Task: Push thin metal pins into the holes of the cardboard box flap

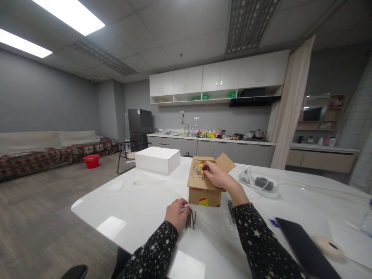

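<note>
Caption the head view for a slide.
Right hand on an open cardboard box, left hand gathering dark nails on a white table.

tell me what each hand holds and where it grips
The left hand rests on a bunch of dark nails at their near ends. The right hand pinches something small on the cardboard box; too small to tell.

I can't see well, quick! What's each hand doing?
Left hand: closed on dark nails on the table.
Right hand: fingertips pinched at the cardboard box; what they hold cannot be told.
</note>
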Tool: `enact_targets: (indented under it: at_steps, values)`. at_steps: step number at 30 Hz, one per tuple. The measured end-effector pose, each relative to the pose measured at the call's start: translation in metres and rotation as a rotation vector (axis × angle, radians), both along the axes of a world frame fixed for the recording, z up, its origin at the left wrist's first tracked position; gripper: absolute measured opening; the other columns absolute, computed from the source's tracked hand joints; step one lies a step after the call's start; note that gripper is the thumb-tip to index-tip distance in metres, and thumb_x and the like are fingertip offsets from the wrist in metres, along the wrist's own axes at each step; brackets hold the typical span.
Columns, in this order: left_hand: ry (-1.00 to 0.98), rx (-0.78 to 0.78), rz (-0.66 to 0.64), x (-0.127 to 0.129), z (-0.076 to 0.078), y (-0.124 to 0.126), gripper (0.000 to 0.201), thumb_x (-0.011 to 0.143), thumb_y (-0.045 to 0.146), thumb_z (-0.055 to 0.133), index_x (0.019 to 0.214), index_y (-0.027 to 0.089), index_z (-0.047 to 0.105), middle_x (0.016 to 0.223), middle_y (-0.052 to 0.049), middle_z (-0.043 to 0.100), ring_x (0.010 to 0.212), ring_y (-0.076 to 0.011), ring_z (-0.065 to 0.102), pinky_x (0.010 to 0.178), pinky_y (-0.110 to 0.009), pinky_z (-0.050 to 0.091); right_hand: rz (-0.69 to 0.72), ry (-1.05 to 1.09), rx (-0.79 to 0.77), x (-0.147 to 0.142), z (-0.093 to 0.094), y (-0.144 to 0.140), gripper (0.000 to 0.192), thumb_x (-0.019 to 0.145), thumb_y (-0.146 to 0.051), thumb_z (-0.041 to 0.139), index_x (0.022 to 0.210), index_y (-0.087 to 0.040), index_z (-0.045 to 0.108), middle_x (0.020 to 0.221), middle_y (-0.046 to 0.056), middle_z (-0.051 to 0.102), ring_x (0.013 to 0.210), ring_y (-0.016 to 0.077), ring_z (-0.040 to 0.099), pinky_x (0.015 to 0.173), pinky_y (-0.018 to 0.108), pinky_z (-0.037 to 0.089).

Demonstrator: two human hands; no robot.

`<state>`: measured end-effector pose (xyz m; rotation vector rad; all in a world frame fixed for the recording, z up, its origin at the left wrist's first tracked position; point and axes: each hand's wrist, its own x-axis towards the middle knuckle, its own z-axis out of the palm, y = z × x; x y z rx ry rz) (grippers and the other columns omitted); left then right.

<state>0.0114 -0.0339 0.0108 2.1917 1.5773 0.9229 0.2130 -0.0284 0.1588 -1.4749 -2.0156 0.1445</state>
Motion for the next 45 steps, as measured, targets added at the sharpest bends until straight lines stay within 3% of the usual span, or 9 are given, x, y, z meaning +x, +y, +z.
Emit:
enact_targets:
  at_steps: [9,16,24,45]
  values:
    - [0.002,-0.002,-0.001,0.000,-0.001,0.001,0.017,0.085,0.024,0.049,0.095,0.020,0.063,0.098,-0.004,0.067,0.095,-0.0174,0.061,0.089,-0.030,0.041,0.055,0.092,0.094,-0.001,-0.003,0.002,0.011,0.088,-0.019,0.044,0.092,-0.019,0.054,0.088,0.005,0.063,0.079,0.0164,0.056,0.074,0.028,0.040]
    - [0.007,-0.002,0.001,0.000,0.000,0.000,0.017,0.085,0.024,0.049,0.095,0.020,0.063,0.099,-0.004,0.067,0.095,-0.0173,0.061,0.088,-0.030,0.041,0.062,0.147,0.102,-0.002,-0.004,0.005,0.007,0.088,-0.021,0.044,0.089,-0.020,0.051,0.088,0.004,0.063,0.079,0.0166,0.057,0.073,0.029,0.040]
    - [0.010,0.001,-0.002,0.000,-0.002,0.002,0.018,0.085,0.025,0.050,0.096,0.020,0.063,0.099,-0.004,0.067,0.096,-0.0172,0.061,0.089,-0.030,0.041,0.095,0.221,0.223,-0.005,0.002,0.000,0.010,0.086,-0.026,0.046,0.089,-0.020,0.052,0.087,0.004,0.064,0.082,0.0174,0.058,0.075,0.030,0.042]
    - [0.031,-0.012,0.012,-0.001,0.001,0.001,0.020,0.085,0.026,0.048,0.096,0.020,0.063,0.099,-0.004,0.067,0.097,-0.0179,0.061,0.087,-0.029,0.040,0.258,0.255,0.094,-0.026,0.017,-0.027,0.010,0.081,-0.027,0.055,0.082,-0.017,0.056,0.073,0.000,0.058,0.065,0.0127,0.052,0.058,0.025,0.040]
